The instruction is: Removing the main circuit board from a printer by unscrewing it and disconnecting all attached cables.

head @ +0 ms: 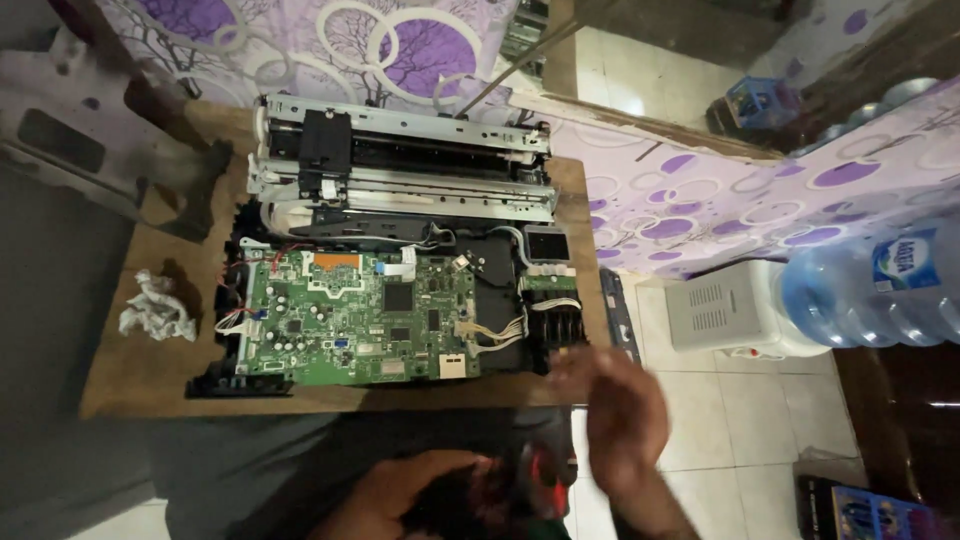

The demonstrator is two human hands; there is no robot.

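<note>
My left hand (415, 490) grips a rigid red-black tool (535, 480) below the board (360, 320); my right hand (620, 415) hovers blurred, apparently open, empty. The light tool is best held by its handle.

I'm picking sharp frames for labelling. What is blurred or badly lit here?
Head view: the right hand is smeared by motion blur; the left hand and the red-and-black object beside it sit in dim shadow; the green circuit board is sharp and evenly lit.

One head-worn view looks steeply down from close above the near edge of the wooden table (140, 385); tiled floor (740, 420) shows beyond its right edge.
</note>
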